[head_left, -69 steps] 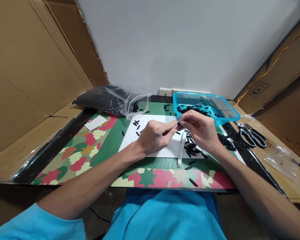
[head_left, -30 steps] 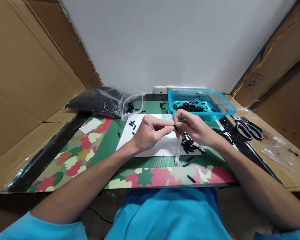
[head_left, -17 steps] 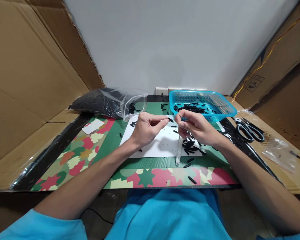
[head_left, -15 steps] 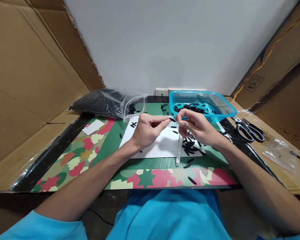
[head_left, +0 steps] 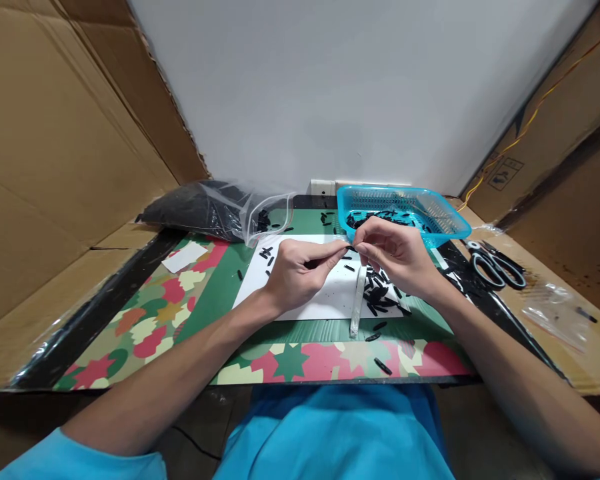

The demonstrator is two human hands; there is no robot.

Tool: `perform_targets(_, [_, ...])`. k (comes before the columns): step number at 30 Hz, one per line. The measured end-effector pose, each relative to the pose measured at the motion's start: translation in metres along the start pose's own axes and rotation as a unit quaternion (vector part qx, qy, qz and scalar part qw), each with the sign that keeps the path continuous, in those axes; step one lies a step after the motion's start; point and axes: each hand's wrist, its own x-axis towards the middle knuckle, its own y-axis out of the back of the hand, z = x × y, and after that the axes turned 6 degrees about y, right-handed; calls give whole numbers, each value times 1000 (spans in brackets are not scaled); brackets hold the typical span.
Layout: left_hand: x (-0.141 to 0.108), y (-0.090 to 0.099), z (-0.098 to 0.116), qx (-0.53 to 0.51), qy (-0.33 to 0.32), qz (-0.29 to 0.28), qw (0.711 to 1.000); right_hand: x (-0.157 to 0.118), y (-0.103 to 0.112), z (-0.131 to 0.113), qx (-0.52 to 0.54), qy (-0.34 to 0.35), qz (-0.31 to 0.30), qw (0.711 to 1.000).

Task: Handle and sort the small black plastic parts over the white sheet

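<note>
My left hand pinches a small, elongated black piece between thumb and index finger above the white sheet. Closed in a pinch, my right hand meets the piece's other end with its fingertips. The fingers cover most of that piece, so its exact kind is unclear. Below my right hand, a pile of similar black pieces lies on the sheet's right part, beside a narrow whitish strip. Several more pieces are scattered at the sheet's left edge and on the green mat.
A blue plastic basket holding black pieces stands at the back right. On the left lies a zip bag full of dark material. Scissors and a clear plastic bag rest at the right. Cardboard walls flank the table.
My hands have come together: the right fingertips, apart from the black piece before, now meet it. The view has shifted slightly.
</note>
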Motion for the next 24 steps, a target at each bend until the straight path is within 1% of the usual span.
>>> perform_targets(4, [-1, 0, 0, 10, -24, 3, 1000, 0, 1, 0, -38, 25, 16, 999])
perform_targets(8, [-1, -1, 1, 20, -34, -2, 999, 1, 1, 0, -57, 43, 15, 997])
perform_targets(14, [0, -1, 4, 19, -32, -10, 999, 0, 0, -1, -29, 30, 25, 999])
perform_targets(19, [0, -1, 4, 24, -35, -11, 999, 2, 0, -2, -48, 38, 12, 998])
perform_targets(24, [-2, -1, 3, 33, -40, -7, 999, 3, -1, -1, -54, 32, 16, 998])
